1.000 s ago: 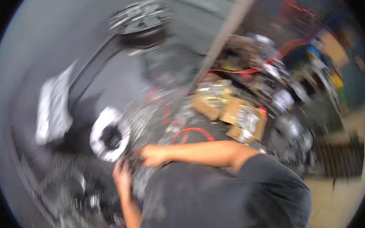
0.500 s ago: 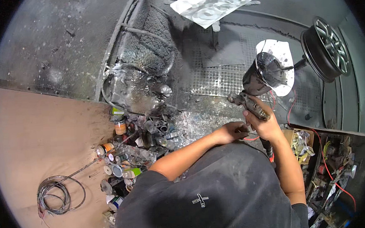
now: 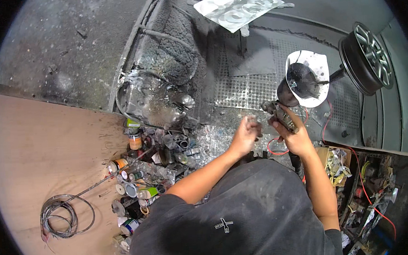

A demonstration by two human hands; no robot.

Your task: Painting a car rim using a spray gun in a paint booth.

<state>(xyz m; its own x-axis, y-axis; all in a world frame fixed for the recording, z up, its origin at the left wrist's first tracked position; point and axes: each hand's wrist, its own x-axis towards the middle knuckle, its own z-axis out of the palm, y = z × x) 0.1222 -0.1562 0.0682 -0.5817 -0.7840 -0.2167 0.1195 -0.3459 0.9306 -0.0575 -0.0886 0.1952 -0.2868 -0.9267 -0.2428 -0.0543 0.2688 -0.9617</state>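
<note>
My right hand [image 3: 299, 138] is wrapped round a dark, paint-stained spray gun [image 3: 285, 118]. Just beyond the gun is a dark cup [image 3: 284, 94] with a white, spotted flared rim [image 3: 306, 56]; whether the two are joined is hard to make out. A thin red hose [image 3: 274, 151] curves below the gun, between my hands. My left hand [image 3: 245, 136] is raised a little to the left of the gun and apart from it. Motion smears its fingers, so their grip cannot be read.
At the far right a spoked wheel rim [image 3: 372, 58] is held on a stand. A stained white sheet [image 3: 238, 7] lies on a support ahead. Paint cans [image 3: 135, 141] crowd the left, near a coiled hose [image 3: 60, 218]. A cardboard box [image 3: 328, 164] stands right.
My left hand has moved up and left, away from beside my right hand. The spray gun and cup have shifted slightly right in the view.
</note>
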